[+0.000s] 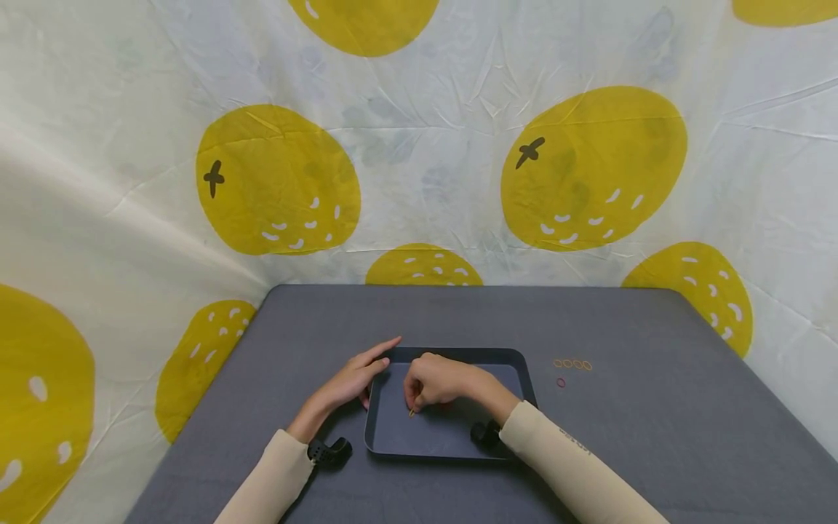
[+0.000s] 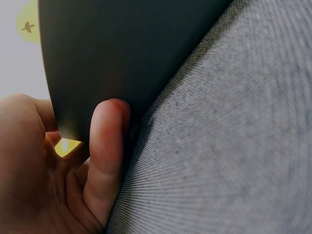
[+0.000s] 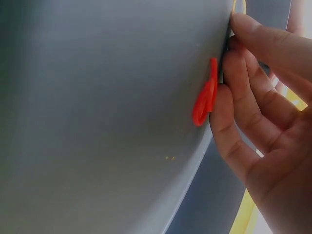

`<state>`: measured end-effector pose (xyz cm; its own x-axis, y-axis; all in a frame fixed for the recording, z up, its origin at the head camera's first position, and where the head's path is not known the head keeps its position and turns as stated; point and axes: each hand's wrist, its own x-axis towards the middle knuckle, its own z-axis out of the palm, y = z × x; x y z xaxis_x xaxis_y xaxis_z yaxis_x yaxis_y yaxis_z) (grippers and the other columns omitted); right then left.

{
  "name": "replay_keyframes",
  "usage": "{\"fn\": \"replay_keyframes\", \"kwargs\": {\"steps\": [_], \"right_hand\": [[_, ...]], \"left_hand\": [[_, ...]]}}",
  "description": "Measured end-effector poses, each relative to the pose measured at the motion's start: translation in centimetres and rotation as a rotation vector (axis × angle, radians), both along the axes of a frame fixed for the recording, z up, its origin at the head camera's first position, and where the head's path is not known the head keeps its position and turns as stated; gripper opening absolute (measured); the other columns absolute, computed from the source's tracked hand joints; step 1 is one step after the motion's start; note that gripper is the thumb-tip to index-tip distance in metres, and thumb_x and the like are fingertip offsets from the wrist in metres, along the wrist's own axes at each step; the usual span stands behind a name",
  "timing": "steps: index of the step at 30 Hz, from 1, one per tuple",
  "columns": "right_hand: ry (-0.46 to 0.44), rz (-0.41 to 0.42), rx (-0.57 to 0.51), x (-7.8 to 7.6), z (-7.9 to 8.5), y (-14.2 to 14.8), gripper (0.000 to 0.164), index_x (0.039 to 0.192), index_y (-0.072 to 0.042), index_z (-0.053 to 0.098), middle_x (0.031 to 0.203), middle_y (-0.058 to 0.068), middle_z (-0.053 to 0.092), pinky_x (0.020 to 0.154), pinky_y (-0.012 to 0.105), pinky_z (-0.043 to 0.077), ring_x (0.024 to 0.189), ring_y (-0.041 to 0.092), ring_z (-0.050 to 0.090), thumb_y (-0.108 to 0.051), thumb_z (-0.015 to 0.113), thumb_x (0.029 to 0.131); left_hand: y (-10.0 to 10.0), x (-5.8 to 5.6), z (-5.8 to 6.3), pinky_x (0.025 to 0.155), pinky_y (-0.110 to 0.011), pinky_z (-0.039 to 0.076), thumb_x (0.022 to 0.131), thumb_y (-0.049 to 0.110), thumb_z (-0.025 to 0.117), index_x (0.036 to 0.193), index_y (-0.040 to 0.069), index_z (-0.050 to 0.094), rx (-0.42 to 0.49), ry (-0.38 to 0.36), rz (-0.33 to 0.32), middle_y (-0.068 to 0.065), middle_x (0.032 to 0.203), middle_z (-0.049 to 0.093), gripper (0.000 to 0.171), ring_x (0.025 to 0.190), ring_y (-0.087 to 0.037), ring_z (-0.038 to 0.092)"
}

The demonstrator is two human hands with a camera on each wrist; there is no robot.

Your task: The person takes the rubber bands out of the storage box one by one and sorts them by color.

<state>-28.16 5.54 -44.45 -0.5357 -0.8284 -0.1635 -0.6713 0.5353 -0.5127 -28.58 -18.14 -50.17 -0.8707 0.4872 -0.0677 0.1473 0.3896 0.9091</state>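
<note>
A dark shallow tray (image 1: 458,455) lies on the table, and my left hand (image 1: 353,380) holds its left side. The thumb reaches over the rim, and in the left wrist view another finger (image 2: 106,146) lies against the tray's outer wall. Over the tray's left half, my right hand (image 1: 437,380) pinches a thin yellow rubber band (image 1: 411,414) between thumb and fingertips. Its upper loop (image 3: 239,6) shows in the right wrist view. Red rubber bands (image 3: 204,100) rest on the tray floor beside the right hand's curled fingers, mostly hidden under the hand in the head view.
Right of the tray, several yellow rubber bands (image 1: 567,363) lie in a row on the grey tabletop (image 1: 628,437), with a red rubber band (image 1: 561,382) just nearer. A white curtain (image 1: 432,175) printed with yellow fruit hangs behind and to the sides of the table.
</note>
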Motion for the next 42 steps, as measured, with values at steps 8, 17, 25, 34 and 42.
{"fn": "replay_keyframes", "kwargs": {"steps": [8,17,25,34,42], "right_hand": [[0.005,-0.012,-0.009,0.1,0.5,0.3,0.018,0.077,-0.021,0.078,0.072,-0.013,0.07,0.052,0.019,0.049,0.053,0.003,0.057,-0.009,0.078,0.092],[0.013,-0.019,-0.048,-0.2,1.0,1.0,0.015,0.08,-0.021,0.079,0.076,-0.013,0.073,0.061,0.019,0.053,0.063,-0.001,0.062,-0.011,0.079,0.092],[0.002,-0.05,-0.128,-0.2,2.6,3.1,0.014,0.084,-0.019,0.08,0.083,-0.011,0.075,0.066,0.02,0.056,0.072,0.005,0.07,-0.009,0.077,0.092],[0.02,-0.112,-0.213,-0.5,4.3,6.8,0.013,0.088,-0.016,0.08,0.088,-0.007,0.078,0.066,0.022,0.056,0.078,0.019,0.076,-0.006,0.074,0.094],[0.043,-0.205,-0.247,-0.2,5.6,11.0,0.009,0.09,-0.015,0.079,0.089,-0.005,0.077,0.066,0.024,0.056,0.076,0.017,0.073,-0.008,0.075,0.094]], "left_hand": [[0.1,-0.1,0.0,0.046,-0.044,0.057,0.112,0.038,0.043,0.16,0.042,0.036,-0.002,0.001,-0.001,-0.017,0.166,0.035,0.048,0.04,-0.019,0.053],[0.0,0.0,-0.1,0.046,-0.044,0.057,0.113,0.038,0.042,0.161,0.04,0.036,-0.013,0.007,-0.003,-0.015,0.167,0.033,0.049,0.04,-0.02,0.053],[0.1,-0.1,-0.2,0.045,-0.043,0.057,0.112,0.036,0.044,0.16,0.04,0.037,-0.019,0.003,0.015,-0.016,0.165,0.037,0.049,0.04,-0.02,0.053],[0.1,-0.1,-0.2,0.046,-0.043,0.057,0.112,0.036,0.045,0.16,0.039,0.037,-0.02,0.016,0.009,-0.014,0.165,0.036,0.049,0.041,-0.021,0.054],[0.0,0.0,-0.2,0.047,-0.043,0.058,0.112,0.036,0.044,0.16,0.039,0.037,-0.009,0.023,-0.012,-0.013,0.168,0.032,0.049,0.041,-0.021,0.054]]}}
